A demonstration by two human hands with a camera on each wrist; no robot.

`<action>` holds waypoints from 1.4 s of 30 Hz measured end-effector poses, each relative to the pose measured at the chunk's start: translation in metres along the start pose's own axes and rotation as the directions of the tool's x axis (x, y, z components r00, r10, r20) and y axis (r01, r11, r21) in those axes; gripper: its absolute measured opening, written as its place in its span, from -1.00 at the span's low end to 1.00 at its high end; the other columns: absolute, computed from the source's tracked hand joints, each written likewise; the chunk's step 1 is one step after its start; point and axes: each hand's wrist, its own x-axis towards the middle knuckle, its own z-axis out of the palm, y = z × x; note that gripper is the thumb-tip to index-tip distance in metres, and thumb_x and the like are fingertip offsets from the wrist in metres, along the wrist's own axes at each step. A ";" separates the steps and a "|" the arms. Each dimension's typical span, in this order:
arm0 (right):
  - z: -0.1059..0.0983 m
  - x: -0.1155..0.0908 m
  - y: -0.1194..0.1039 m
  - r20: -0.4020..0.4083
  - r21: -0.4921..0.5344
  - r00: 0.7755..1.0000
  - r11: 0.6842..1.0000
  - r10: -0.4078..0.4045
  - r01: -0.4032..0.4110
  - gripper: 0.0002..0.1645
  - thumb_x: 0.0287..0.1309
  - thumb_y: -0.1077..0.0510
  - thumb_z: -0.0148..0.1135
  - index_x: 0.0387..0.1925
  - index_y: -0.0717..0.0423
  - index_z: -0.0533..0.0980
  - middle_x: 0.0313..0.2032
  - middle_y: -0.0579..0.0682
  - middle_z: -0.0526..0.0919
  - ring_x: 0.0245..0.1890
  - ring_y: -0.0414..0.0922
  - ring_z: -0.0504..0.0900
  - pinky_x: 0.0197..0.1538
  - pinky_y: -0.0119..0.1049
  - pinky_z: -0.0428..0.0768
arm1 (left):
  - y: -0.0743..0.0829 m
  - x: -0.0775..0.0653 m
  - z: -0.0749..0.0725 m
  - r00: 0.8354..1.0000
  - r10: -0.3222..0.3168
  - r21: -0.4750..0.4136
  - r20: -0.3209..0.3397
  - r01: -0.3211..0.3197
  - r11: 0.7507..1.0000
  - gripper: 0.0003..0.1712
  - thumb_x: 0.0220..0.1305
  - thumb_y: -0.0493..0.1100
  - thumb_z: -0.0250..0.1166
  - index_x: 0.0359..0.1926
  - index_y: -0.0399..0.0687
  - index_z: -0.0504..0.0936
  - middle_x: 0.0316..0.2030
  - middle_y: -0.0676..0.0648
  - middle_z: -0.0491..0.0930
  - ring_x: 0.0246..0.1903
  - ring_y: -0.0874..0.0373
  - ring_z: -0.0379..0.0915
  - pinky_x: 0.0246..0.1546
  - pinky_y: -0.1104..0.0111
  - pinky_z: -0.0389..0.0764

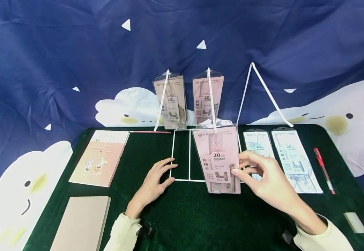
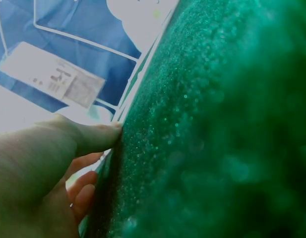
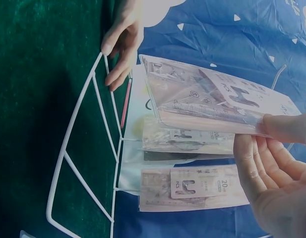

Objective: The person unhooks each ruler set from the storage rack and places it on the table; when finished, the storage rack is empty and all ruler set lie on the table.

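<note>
Pinched by its right edge between the right hand's (image 1: 263, 174) thumb and fingers, the pink ruler packet (image 1: 218, 162) is held upright, its top at the middle hook of the white wire rack (image 1: 190, 157); whether it is threaded there is unclear. Relaxed fingers of the left hand (image 1: 155, 177) touch the rack's left base bar.

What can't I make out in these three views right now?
Head: lower part of the blue-printed packet beside the held pink packet, mostly hidden by the right hand.
Head: beige notebook, cut off by the bottom edge.
Left wrist: green cloth, blurred at right.
</note>
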 end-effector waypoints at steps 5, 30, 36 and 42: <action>0.000 -0.009 -0.004 0.010 -0.001 1.000 1.000 -0.002 0.002 -0.70 0.29 0.35 0.39 0.01 0.05 0.61 -0.19 -0.13 0.74 -0.29 -0.13 0.76 -0.13 -0.37 0.70 | 0.001 -0.001 0.000 1.000 0.006 -0.010 0.000 -0.006 1.000 -0.48 0.45 -0.14 0.34 0.38 -0.01 0.56 0.52 -0.05 0.30 0.51 -0.02 0.12 0.40 -0.23 0.17; 0.014 0.003 0.007 0.299 0.066 0.946 0.991 -0.128 0.113 -0.76 0.40 0.22 0.34 -0.01 -0.17 0.64 -0.17 -0.21 0.73 -0.30 -0.21 0.71 -0.16 -0.32 0.69 | 0.000 0.000 -0.001 1.000 0.016 -0.032 -0.013 -0.016 0.999 -0.48 0.43 -0.10 0.34 0.37 0.11 0.56 0.52 -0.03 0.29 0.50 -0.04 0.14 0.38 -0.24 0.18; 0.023 0.018 0.014 0.479 0.070 0.863 0.987 -0.158 0.143 -0.79 0.43 0.14 0.33 0.01 -0.22 0.63 -0.25 -0.27 0.70 -0.36 -0.26 0.64 -0.27 -0.32 0.64 | 0.001 0.000 -0.003 1.000 0.002 -0.055 -0.002 -0.002 0.998 -0.45 0.39 -0.09 0.35 0.38 0.09 0.55 0.53 -0.07 0.28 0.51 -0.07 0.11 0.38 -0.27 0.16; 0.039 0.028 0.020 0.581 0.060 0.792 0.981 -0.186 0.186 -0.81 0.39 0.19 0.34 -0.11 -0.23 0.64 -0.45 -0.30 0.58 -0.47 -0.37 0.54 -0.42 -0.31 0.59 | 0.001 0.000 0.000 0.999 0.042 -0.037 -0.031 -0.043 0.998 -0.47 0.39 -0.20 0.30 0.36 -0.07 0.57 0.52 -0.14 0.31 0.50 -0.11 0.14 0.36 -0.29 0.17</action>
